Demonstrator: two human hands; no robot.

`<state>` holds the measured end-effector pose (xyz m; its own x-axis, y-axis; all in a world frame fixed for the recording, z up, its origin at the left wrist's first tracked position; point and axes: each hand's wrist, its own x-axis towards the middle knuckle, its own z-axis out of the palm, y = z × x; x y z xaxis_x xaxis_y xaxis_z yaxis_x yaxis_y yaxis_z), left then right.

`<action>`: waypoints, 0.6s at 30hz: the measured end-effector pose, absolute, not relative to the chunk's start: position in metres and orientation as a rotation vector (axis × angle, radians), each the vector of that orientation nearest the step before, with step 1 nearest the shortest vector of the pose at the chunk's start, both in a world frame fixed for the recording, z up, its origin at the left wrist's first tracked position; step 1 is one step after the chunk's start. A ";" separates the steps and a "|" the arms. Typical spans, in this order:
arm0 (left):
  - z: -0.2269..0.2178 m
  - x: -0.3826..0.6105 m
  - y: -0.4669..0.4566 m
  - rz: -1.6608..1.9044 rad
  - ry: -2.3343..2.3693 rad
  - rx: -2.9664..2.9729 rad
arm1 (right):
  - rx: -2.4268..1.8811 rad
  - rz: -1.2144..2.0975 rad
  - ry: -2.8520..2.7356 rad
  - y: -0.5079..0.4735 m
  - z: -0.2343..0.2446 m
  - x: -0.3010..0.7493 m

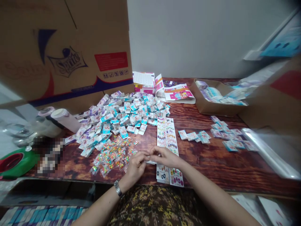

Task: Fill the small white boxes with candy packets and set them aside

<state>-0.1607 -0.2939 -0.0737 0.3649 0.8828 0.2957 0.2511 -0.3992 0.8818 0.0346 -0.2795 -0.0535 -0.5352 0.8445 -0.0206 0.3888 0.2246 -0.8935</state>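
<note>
A dark-stained wooden table (211, 160) stands against a pale wall, with a large cardboard carton (70, 47) bearing a drinks logo leaning at its far left; at the near edge, the person's two hands meet over the wood. The left hand (135, 166), with a wristwatch (118, 189) on its wrist, and the right hand (166, 157) both have their fingers curled in, pinching a small clear packet (150, 162) between the fingertips; it is too small to tell what it contains. The packet sits just above the lower end of a strip of sticker sheets (166, 135), which runs from the hands towards the middle of the table.

Just left of the hands lies a heap of little clear bags (113, 155) with colourful pieces inside; beyond it spreads a big pile of white, teal and purple card packets (122, 116). A few such packets (195, 136) lie right of the sticker strip, and more (225, 131) lie further right in loose rows. An open cardboard box (204, 105) near the wall holds more printed goods; beside it are bright printed boxes (144, 82). At the far left rest a green tape dispenser (16, 161) and a pale lidded cup (66, 119) on its side.
</note>
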 end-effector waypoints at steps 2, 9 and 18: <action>-0.078 -0.166 -0.296 1.062 1.026 1.862 | -1.053 1.464 -2.014 -0.276 -0.060 0.029; -0.089 -0.189 -0.286 1.164 1.304 1.369 | -1.135 0.756 -2.255 -0.230 -0.077 -0.004; -0.101 -0.204 -0.271 1.145 1.336 1.458 | -0.943 0.384 -2.646 -0.187 -0.116 -0.019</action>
<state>-0.2036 -0.2710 -0.1007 0.0191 0.9960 0.0874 0.2387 -0.0895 0.9670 -0.0191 -0.1870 -0.1161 -0.7371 0.6475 0.1935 0.5657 0.7478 -0.3476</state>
